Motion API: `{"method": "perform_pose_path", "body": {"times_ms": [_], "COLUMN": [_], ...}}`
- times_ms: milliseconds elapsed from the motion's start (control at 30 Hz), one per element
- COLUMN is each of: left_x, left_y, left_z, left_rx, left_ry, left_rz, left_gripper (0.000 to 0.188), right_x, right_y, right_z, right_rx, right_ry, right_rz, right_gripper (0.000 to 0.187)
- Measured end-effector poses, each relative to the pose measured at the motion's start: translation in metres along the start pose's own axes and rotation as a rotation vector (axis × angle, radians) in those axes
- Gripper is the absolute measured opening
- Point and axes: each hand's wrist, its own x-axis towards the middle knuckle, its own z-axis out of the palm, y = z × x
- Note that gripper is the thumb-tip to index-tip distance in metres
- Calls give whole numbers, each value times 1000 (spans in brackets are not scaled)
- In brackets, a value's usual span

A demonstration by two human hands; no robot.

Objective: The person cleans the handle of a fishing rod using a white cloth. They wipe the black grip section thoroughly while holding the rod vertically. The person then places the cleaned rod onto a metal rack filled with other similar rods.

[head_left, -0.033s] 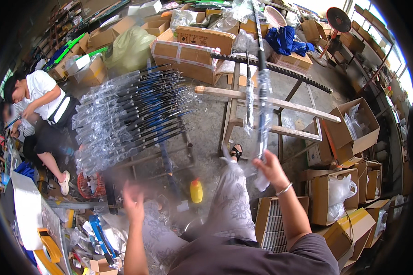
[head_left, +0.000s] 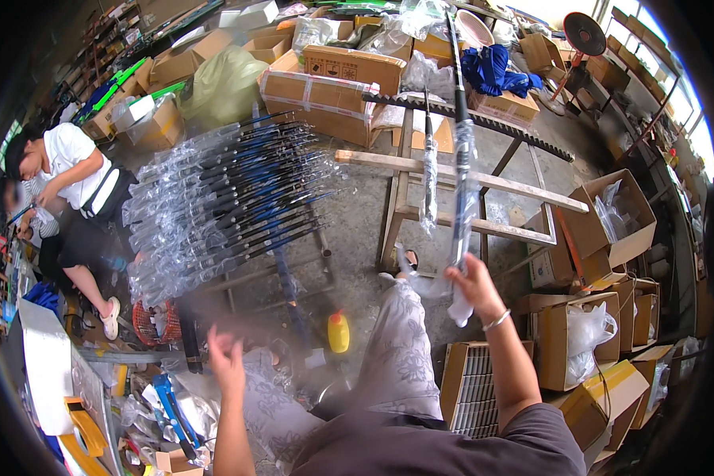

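My right hand (head_left: pixel 476 287) is closed round the lower end of a long dark fishing rod (head_left: pixel 461 143) whose thick part is sleeved in clear plastic. The rod points away from me, crossing over a metal and wooden rack (head_left: pixel 460 170). Loose film hangs by my fingers. My left hand (head_left: pixel 226 358) is raised at the lower left, fingers apart and holding nothing. A second plastic-sleeved rod (head_left: pixel 429 170) leans on the rack, left of the held one. Many similar wrapped rods (head_left: pixel 190 206) lie side by side on a stand at the left.
A notched dark bar (head_left: pixel 516 137) tops the rack. A yellow bottle (head_left: pixel 339 332) stands on the floor. Cartons (head_left: pixel 599 317) with plastic bags crowd the right. A co-worker (head_left: pixel 75 166) sits at the far left. A red basket (head_left: pixel 152 324) is below the stand.
The held rod and my right hand have shifted slightly to the right. My left hand has moved slightly left. The rods on the stand stay put.
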Motion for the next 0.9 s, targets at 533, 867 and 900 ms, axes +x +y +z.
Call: {"method": "perform_pose_path", "body": {"times_ms": [533, 867, 900], "left_x": [-68, -69, -73], "left_y": [-117, -128, -130], "left_z": [16, 18, 17], "left_rx": [693, 675, 678], "left_ry": [-118, -90, -69], "left_rz": [-97, -37, -28], "left_gripper": [48, 44, 43], "right_x": [190, 213, 212], "right_y": [86, 94, 88], "right_z": [-60, -52, -55], "right_rx": [18, -56, -178], "right_ry": [19, -45, -39], "right_rz": [367, 444, 400], "right_gripper": [27, 35, 36]}}
